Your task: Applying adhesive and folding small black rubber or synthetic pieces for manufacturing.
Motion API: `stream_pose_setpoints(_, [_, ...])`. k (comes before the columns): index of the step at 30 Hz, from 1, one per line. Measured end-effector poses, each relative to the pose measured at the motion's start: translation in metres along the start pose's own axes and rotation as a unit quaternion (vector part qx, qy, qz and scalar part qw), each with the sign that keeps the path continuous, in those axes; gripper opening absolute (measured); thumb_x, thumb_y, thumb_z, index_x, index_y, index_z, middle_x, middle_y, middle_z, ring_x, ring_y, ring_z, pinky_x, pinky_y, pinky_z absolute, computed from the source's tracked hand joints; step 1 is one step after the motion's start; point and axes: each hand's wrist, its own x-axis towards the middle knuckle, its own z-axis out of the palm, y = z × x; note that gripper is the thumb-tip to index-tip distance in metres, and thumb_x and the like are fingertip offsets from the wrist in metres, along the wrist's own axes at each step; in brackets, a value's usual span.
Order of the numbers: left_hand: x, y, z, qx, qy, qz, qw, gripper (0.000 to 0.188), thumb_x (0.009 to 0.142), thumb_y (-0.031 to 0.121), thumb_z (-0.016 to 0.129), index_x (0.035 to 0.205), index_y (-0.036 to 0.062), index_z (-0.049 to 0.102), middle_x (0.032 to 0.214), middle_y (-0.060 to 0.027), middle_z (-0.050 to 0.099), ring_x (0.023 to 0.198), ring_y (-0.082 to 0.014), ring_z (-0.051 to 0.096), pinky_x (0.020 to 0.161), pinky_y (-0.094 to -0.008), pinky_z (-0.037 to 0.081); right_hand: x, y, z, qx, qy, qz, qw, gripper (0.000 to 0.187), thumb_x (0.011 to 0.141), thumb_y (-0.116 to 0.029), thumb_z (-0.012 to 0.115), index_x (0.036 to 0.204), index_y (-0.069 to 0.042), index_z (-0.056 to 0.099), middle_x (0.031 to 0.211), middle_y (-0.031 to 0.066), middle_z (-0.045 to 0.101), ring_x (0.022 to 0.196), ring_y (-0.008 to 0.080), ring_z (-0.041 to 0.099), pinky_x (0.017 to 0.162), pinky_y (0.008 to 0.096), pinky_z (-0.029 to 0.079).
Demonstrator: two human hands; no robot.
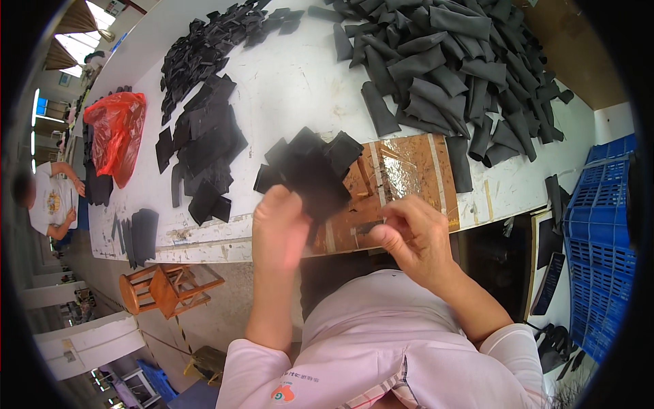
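My left hand (pixel 279 221) is smeared by motion above the near table edge. Its fingers look closed on a blurred black fabric piece (pixel 317 184), which hangs over a small heap of similar black pieces (pixel 344 151). Over the right part of the brown board (pixel 439 163) is my right hand (pixel 417 235), with curled fingers and the thumb apart from them. Nothing shows between them. A small dark strip (pixel 370 227) lies on the board beside that thumb.
Dark fabric tubes (pixel 436 68) are piled at the far right. More black pieces (pixel 208 133) lie left of the board. A red plastic bag (pixel 119 133) sits farther left. Blue crates (pixel 599 225) stand at right, a wooden stool (pixel 167 290) below the table. Another person (pixel 54 198) stands far left.
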Motion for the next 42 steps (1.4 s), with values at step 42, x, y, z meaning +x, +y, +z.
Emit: stream_pose_setpoints(42, [-0.047, -0.045, 0.032, 0.592, 0.074, 0.32, 0.736, 0.013, 0.068, -0.006, 0.061, 0.079, 0.0005, 0.057, 0.069, -0.0111, 0.06, 0.057, -0.0216, 0.06, 0.051, -0.0287, 0.047, -0.012, -0.004, 0.033, -0.165, 0.02, -0.111, 0.98, 0.018, 0.068, 0.003, 0.061, 0.085, 0.001, 0.055, 0.073, 0.0105, 0.05, 0.063, 0.027, 0.052, 0.053, 0.0349, 0.043])
